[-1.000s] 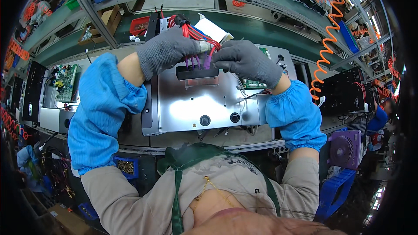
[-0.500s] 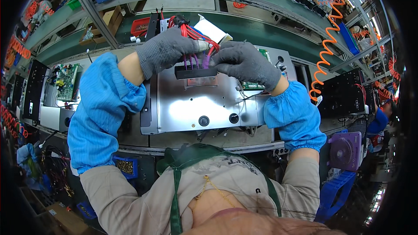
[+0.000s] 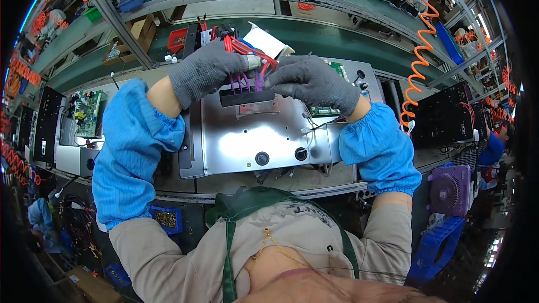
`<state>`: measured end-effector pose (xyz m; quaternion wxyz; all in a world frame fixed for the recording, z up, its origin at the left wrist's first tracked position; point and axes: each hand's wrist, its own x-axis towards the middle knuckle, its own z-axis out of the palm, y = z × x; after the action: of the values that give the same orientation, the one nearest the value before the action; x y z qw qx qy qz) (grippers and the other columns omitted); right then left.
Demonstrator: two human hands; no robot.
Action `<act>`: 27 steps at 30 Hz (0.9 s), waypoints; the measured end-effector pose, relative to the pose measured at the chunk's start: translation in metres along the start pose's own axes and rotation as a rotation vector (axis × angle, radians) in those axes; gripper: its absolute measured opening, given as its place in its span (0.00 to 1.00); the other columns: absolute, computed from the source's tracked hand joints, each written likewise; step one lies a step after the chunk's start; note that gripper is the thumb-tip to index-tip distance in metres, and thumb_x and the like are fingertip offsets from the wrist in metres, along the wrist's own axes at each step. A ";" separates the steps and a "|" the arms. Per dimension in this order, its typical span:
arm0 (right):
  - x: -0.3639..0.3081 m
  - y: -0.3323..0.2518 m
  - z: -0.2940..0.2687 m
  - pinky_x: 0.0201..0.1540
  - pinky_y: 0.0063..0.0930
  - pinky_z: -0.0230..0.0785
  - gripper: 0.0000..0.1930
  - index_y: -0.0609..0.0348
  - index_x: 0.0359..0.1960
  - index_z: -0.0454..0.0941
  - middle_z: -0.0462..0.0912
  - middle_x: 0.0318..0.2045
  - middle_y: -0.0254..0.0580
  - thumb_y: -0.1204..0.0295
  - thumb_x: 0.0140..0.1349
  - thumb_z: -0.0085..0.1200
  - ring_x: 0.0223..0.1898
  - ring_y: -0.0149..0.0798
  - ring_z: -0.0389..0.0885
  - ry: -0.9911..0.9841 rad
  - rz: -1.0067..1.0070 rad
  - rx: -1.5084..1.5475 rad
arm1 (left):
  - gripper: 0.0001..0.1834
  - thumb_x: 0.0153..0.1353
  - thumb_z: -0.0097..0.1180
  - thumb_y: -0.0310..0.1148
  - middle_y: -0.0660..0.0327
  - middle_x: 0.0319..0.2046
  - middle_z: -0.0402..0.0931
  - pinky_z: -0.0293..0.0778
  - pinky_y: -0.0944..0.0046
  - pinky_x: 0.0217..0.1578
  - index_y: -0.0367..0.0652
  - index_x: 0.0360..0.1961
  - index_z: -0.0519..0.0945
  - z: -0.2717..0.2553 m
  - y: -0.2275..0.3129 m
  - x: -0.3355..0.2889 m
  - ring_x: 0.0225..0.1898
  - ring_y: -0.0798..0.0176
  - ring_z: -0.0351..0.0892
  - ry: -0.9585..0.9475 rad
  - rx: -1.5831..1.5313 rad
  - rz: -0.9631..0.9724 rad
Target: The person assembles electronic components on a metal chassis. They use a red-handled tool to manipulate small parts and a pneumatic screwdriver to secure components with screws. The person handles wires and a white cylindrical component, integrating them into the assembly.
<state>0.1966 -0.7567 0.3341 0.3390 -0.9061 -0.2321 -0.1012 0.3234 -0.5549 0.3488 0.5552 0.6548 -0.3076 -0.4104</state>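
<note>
My left hand, in a grey work glove, is closed round a bundle of red wires. Their purple-sleeved ends run down to a long black block, which is held up slightly tilted. My right hand, gloved alike, is closed with thumb and fingertips at the rightmost purple-sleeved wire; its exact grip is partly hidden. Beneath both hands lies a shiny metal chassis with round black grommets. A green circuit board shows partly under my right hand.
A white part stands behind the wires, and a red bin is at the back left. Another chassis with a circuit board lies to the left. An orange coiled hose hangs at the right, above a black unit and a purple fan.
The black block and both hands have shifted slightly left and the block sits a little lower. Both hands keep their places at the wires.
</note>
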 end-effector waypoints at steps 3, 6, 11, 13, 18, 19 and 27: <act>-0.001 -0.013 -0.015 0.33 0.33 0.72 0.08 0.60 0.32 0.82 0.80 0.26 0.43 0.74 0.48 0.60 0.26 0.41 0.79 -0.084 0.197 -0.153 | 0.21 0.55 0.62 0.38 0.62 0.32 0.80 0.74 0.72 0.38 0.33 0.45 0.78 0.000 0.000 -0.001 0.33 0.72 0.77 -0.014 -0.009 0.013; -0.011 0.001 -0.009 0.33 0.38 0.73 0.07 0.58 0.26 0.83 0.81 0.24 0.46 0.70 0.46 0.56 0.29 0.46 0.81 -0.481 0.326 -0.558 | 0.20 0.55 0.62 0.38 0.62 0.32 0.80 0.73 0.73 0.37 0.33 0.44 0.79 -0.001 0.000 -0.001 0.32 0.73 0.77 -0.002 0.009 0.011; -0.007 0.002 0.026 0.36 0.40 0.74 0.09 0.56 0.28 0.83 0.82 0.26 0.47 0.67 0.46 0.56 0.32 0.49 0.82 -0.816 0.369 -0.704 | 0.20 0.56 0.61 0.42 0.64 0.29 0.79 0.71 0.74 0.33 0.36 0.42 0.81 -0.003 0.003 0.002 0.30 0.75 0.75 0.042 0.241 -0.021; -0.007 0.008 0.030 0.37 0.40 0.74 0.11 0.54 0.32 0.83 0.82 0.30 0.48 0.65 0.48 0.57 0.33 0.49 0.82 -0.859 0.370 -0.701 | 0.22 0.56 0.61 0.46 0.65 0.29 0.79 0.70 0.74 0.31 0.37 0.42 0.81 -0.004 -0.003 0.007 0.29 0.75 0.74 0.046 0.300 0.028; -0.014 0.014 0.028 0.38 0.40 0.74 0.11 0.54 0.34 0.82 0.81 0.32 0.49 0.65 0.49 0.57 0.35 0.49 0.82 -0.823 0.401 -0.619 | 0.26 0.55 0.61 0.52 0.65 0.29 0.79 0.70 0.73 0.31 0.38 0.42 0.81 0.006 0.008 0.001 0.28 0.75 0.73 0.016 0.347 0.053; -0.015 0.015 0.029 0.39 0.40 0.74 0.11 0.54 0.34 0.82 0.81 0.32 0.49 0.65 0.49 0.57 0.36 0.49 0.82 -0.808 0.390 -0.612 | 0.26 0.55 0.61 0.52 0.66 0.29 0.78 0.70 0.73 0.31 0.38 0.42 0.81 0.006 0.009 -0.001 0.29 0.75 0.73 0.006 0.324 0.074; -0.017 0.018 0.010 0.43 0.38 0.73 0.12 0.55 0.40 0.79 0.81 0.36 0.46 0.66 0.54 0.53 0.37 0.49 0.81 -0.541 0.484 -0.479 | 0.26 0.53 0.64 0.48 0.66 0.32 0.79 0.69 0.72 0.35 0.38 0.45 0.80 0.000 0.002 0.003 0.33 0.74 0.73 -0.052 0.401 0.100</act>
<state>0.1908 -0.7680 0.3104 0.0599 -0.9813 -0.0634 0.1714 0.3254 -0.5578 0.3499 0.4253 0.7255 -0.4293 -0.3295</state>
